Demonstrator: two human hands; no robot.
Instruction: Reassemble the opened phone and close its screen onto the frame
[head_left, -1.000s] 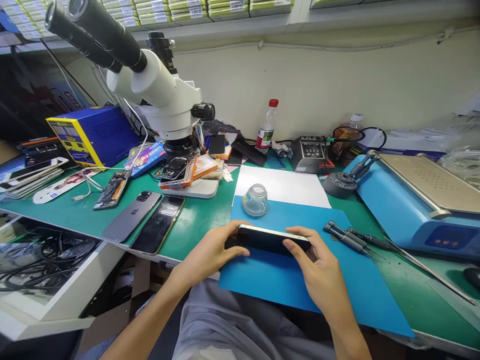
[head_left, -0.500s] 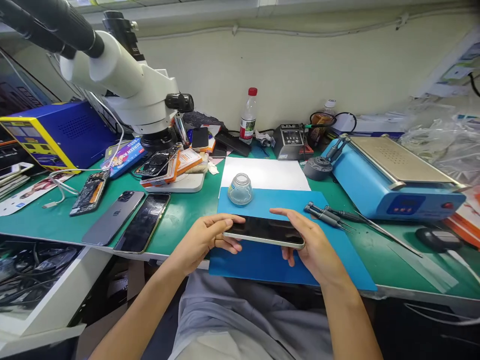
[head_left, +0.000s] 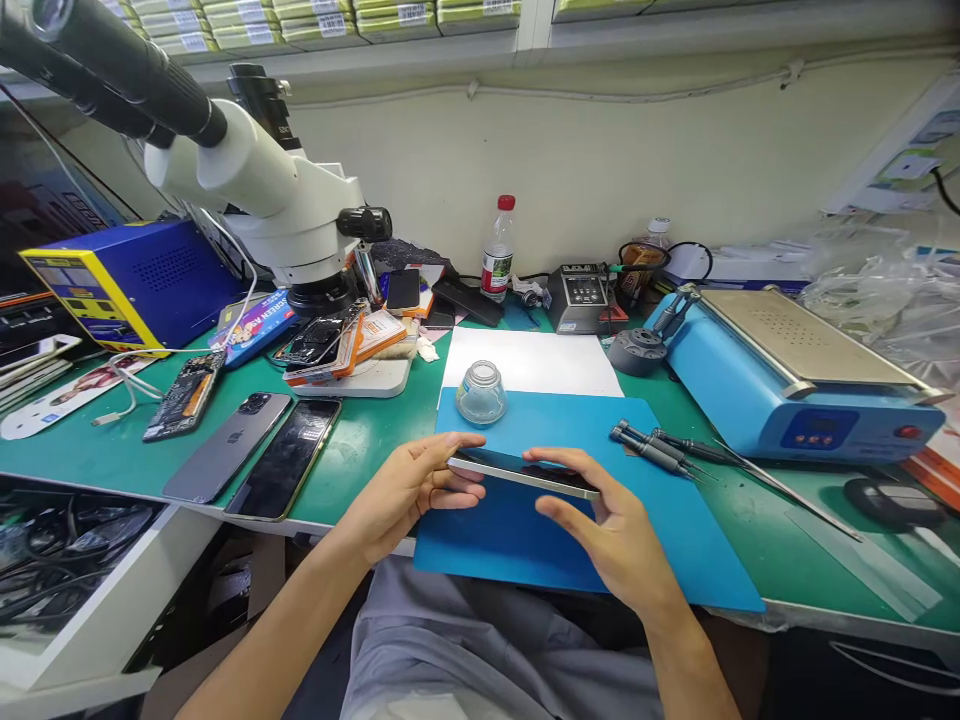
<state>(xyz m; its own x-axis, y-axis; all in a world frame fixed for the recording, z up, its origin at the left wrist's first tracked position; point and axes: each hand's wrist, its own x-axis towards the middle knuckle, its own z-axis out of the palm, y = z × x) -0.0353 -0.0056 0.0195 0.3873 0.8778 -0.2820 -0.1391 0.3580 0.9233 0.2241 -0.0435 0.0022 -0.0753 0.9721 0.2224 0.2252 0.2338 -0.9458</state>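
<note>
A dark-screened phone with a pale metal edge [head_left: 517,468] is held level just above the blue mat [head_left: 675,540]. My left hand [head_left: 409,485] pinches its left end between thumb and fingers. My right hand [head_left: 600,525] curls over its right end, fingers along the near edge. Behind the phone on the mat stands a small glass jar [head_left: 481,393]. Several thin screwdrivers [head_left: 660,450] lie on the mat to the right of my right hand.
A white microscope [head_left: 262,190] looms at the left over a stack of phone parts [head_left: 330,345]. Two phones [head_left: 255,455] lie on the green bench. A blue heating machine [head_left: 787,380], a bottle [head_left: 498,250], a soldering station [head_left: 583,298] and white paper [head_left: 529,362] fill the back.
The phone has tipped flatter, so its screen shows less. My right hand has shifted further over its right end. The view has dropped slightly.
</note>
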